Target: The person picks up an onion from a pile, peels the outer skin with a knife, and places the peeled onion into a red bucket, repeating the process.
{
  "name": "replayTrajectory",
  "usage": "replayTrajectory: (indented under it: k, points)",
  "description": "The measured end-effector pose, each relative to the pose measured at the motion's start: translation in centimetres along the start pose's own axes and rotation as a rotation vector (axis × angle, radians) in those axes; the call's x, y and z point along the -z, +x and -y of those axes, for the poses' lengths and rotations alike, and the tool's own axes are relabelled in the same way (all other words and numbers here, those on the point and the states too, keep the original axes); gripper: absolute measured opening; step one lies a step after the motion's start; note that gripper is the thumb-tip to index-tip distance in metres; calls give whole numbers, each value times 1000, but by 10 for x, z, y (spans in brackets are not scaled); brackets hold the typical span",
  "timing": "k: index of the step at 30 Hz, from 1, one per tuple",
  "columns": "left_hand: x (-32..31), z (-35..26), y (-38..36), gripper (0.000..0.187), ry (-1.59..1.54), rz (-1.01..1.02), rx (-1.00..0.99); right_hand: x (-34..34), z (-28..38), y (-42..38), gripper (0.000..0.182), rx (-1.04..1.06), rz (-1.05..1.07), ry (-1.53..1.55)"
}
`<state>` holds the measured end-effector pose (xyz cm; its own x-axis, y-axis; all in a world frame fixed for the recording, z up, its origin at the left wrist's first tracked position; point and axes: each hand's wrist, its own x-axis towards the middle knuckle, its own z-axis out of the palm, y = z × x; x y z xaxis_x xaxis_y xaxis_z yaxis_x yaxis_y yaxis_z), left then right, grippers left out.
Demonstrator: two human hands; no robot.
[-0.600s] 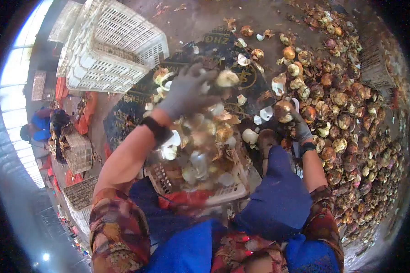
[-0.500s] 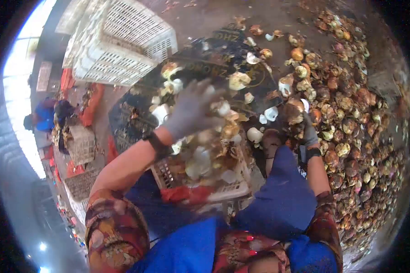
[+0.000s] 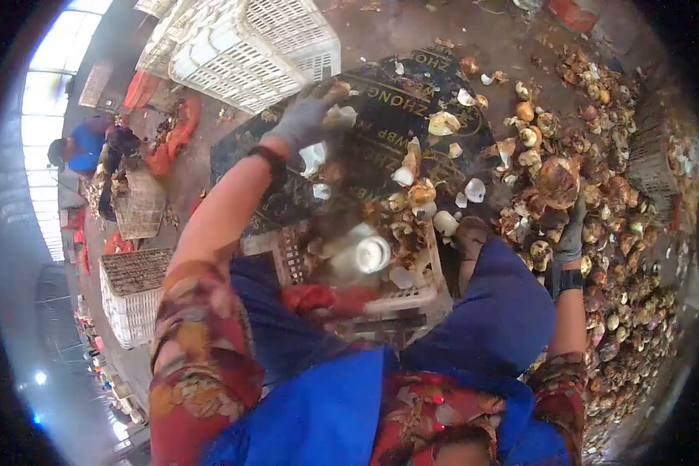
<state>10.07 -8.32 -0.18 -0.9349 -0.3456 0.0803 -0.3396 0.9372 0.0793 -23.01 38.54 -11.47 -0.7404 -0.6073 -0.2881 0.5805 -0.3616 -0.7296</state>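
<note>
My left hand (image 3: pixel 307 120), in a grey glove, reaches over a black printed sheet (image 3: pixel 380 132) with its fingers stretched out. Pale onion pieces (image 3: pixel 313 159) lie beside and below it. On the right, the gloved fingers of my right hand (image 3: pixel 573 233) are closed on a large brown-skinned onion (image 3: pixel 558 183) above the heap; part of the grip is hidden. Between my legs stands a plastic crate (image 3: pixel 404 301) with onion skins and pieces in it. A blurred white onion (image 3: pixel 371 254) shows over the crate. Red netting (image 3: pixel 326 300) hangs over its near side.
A heap of unpeeled onions (image 3: pixel 606 287) spreads along my right side. White stacked crates (image 3: pixel 248 58) stand ahead on the left, and another crate (image 3: pixel 136 291) is nearer. A person in blue (image 3: pixel 87 144) works at far left beside a crate (image 3: pixel 138 203).
My left hand has moved forward and left, away from the crate's contents. My right hand has shifted right, and the onion there now shows larger. The view has turned slightly.
</note>
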Motion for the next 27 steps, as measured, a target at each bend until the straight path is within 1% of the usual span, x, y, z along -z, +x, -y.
replayTrajectory:
  k: [1, 2, 3, 4, 5, 6, 7, 9, 10, 12, 13, 15, 16, 17, 19, 20, 21, 22, 23, 24, 25, 26, 27]
  points:
    - [-9, 0, -5, 62, -7, -15, -3, -7, 14, -4, 51, -170, 98, 133]
    - [-15, -5, -11, 62, -11, 53, 53, 63, 0, 23, 52, 12, -25, -61]
    - [-16, -12, -17, 63, -14, 120, 108, 34, 22, 8, 52, 23, -20, -71]
    - [-7, -26, -27, 68, -137, 115, 22, -32, 57, -23, 53, -56, -57, 0]
    - [-4, -40, -42, 68, -137, 103, 22, -70, 77, -44, 53, -136, -91, 70]
    - [0, -54, -60, 68, -183, 197, 62, -38, 88, -30, 56, -174, 31, 62]
    - [2, -68, -80, 68, -232, 293, 100, -34, 98, -29, 56, -166, 41, 54]
    - [-11, -100, -129, 65, -142, 259, 208, -33, 122, -36, 58, 244, 110, -498]
    - [-20, -107, -142, 65, -154, 242, 200, -73, 131, -62, 59, 268, 13, -452]
    - [-31, -120, -160, 48, -847, 423, 256, -117, 163, -83, 58, 195, 173, -406]
    - [-17, -131, -161, 48, -860, 415, 248, -145, 175, -94, 57, 126, 276, -374]
    - [49, -162, -148, 48, -1234, 474, 100, -199, 189, -119, 55, -30, 474, -336]
    - [76, -174, -146, 41, -1075, 257, -4, -223, 192, -130, 54, -127, 565, -326]
    - [89, -179, -141, 41, -1084, 260, -37, -243, 190, -140, 54, -224, 653, -319]
    - [106, -180, -132, 50, -1517, 176, 25, -276, 172, -153, 52, -403, 788, -300]
    - [116, -183, -129, 50, -1522, 175, 18, -290, 155, -156, 51, -482, 816, -293]
    - [125, -187, -125, 61, -1566, 110, 56, -299, 140, -156, 51, -485, 819, -298]
    - [131, -188, -123, 74, -1605, 39, 100, -303, 117, -152, 52, -552, 748, -290]
    - [131, -186, -122, 74, -1608, 25, 109, -304, 92, -145, 53, -621, 675, -283]
    - [131, -183, -121, 85, -1546, -65, -52, -297, 61, -133, 53, -632, 682, -290]
    - [129, -179, -122, 97, -1477, -151, -211, -285, 27, -120, 53, -619, 765, -251]
    - [120, -174, -125, 104, -1520, -175, -146, -282, 5, -114, 54, -607, 843, -210]
    - [118, -170, -131, 104, -1528, -178, -133, -293, -8, -123, 54, -621, 841, -213]
